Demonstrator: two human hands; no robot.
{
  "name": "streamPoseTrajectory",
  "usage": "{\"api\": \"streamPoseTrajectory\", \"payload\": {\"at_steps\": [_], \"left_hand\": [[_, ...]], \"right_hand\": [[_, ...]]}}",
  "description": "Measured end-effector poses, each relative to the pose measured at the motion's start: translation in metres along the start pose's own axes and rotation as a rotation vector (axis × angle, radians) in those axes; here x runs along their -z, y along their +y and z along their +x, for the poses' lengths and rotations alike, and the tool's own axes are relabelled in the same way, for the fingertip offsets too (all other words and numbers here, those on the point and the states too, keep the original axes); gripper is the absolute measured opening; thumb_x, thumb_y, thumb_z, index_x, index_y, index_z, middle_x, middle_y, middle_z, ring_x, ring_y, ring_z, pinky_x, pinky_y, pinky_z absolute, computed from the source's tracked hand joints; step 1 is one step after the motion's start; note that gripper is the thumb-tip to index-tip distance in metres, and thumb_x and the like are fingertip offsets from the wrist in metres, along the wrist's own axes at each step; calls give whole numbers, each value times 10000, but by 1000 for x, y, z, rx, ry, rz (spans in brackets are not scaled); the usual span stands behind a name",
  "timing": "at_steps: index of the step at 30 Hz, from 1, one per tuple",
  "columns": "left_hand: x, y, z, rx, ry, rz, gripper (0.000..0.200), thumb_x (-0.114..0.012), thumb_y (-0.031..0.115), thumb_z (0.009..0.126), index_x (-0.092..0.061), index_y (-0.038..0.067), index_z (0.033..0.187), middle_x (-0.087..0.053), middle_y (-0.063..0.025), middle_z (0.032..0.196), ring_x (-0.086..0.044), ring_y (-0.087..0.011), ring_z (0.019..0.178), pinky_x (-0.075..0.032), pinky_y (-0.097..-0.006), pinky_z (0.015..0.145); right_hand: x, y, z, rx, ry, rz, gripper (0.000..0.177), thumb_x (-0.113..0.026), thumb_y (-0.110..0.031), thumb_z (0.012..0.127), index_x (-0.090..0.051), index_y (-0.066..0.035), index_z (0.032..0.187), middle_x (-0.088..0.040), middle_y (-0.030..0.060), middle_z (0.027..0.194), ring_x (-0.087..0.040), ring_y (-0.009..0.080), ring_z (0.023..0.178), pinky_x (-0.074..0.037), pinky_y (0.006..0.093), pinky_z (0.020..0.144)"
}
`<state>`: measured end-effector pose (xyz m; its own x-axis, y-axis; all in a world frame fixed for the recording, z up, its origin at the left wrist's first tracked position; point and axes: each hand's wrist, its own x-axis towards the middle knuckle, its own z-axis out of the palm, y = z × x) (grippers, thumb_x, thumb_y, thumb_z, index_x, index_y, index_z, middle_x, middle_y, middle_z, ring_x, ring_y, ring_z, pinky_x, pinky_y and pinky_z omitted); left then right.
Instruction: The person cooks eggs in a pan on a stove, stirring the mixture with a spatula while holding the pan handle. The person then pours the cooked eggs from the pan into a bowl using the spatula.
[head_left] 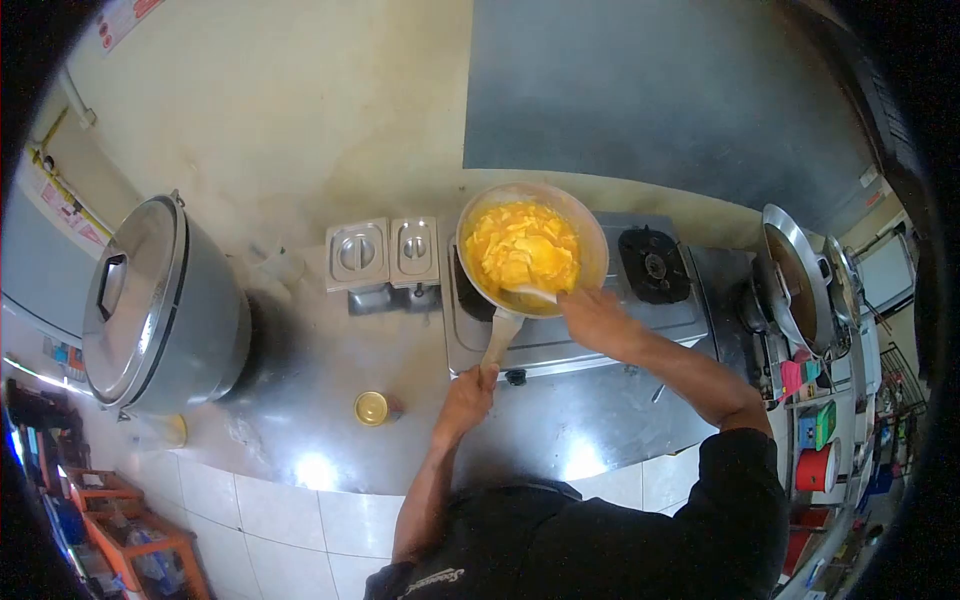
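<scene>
My left hand (467,402) is closed round the handle of a light-coloured frying pan (591,232). The pan sits over the left burner of a two-burner gas stove (570,353). Soft, folded yellow scrambled egg (522,246) covers much of the pan's inside, with some wet-looking parts. My right hand (600,322) grips a pale spatula (532,293) at the pan's near right rim. The spatula's blade touches the near edge of the egg, and its grip end is hidden in my fingers.
A large lidded metal pot (205,325) stands at the left. Two lidded steel containers (358,255) are beside the stove, and a small can (372,408) is nearer me. The right burner (655,266) carries nothing. A big wok (800,285) is at the far right.
</scene>
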<state>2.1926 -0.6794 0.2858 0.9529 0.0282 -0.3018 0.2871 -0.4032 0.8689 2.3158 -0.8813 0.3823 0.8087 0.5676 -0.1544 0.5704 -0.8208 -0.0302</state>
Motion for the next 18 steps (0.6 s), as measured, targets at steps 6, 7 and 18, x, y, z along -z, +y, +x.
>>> {"api": "streamPoseTrajectory", "payload": {"at_steps": [6,7,18], "left_hand": [[3,8,-5,24,-16,-39,517,-423,408,975,-597,-51,812,-612,-251,671,-632,-378,630,-477,-472,611],[3,8,-5,18,-11,-36,517,-423,408,975,-597,-51,812,-612,-251,671,-632,-378,630,-477,-472,611],[3,4,-1,9,-4,4,530,-429,421,974,-591,-62,828,-607,-249,672,-629,-375,645,-481,-463,623]], "right_hand": [[-22,24,59,-184,9,9,208,-490,-82,854,-663,9,927,-666,234,926,-669,363,877,-537,456,733],[-18,29,68,-228,26,-28,203,-497,-89,852,-668,-1,918,-668,225,928,-671,357,877,-538,452,730],[117,-4,1,-152,-67,-123,219,-553,-122,820,-696,-4,936,-672,216,936,-668,349,885,-530,449,754]]}}
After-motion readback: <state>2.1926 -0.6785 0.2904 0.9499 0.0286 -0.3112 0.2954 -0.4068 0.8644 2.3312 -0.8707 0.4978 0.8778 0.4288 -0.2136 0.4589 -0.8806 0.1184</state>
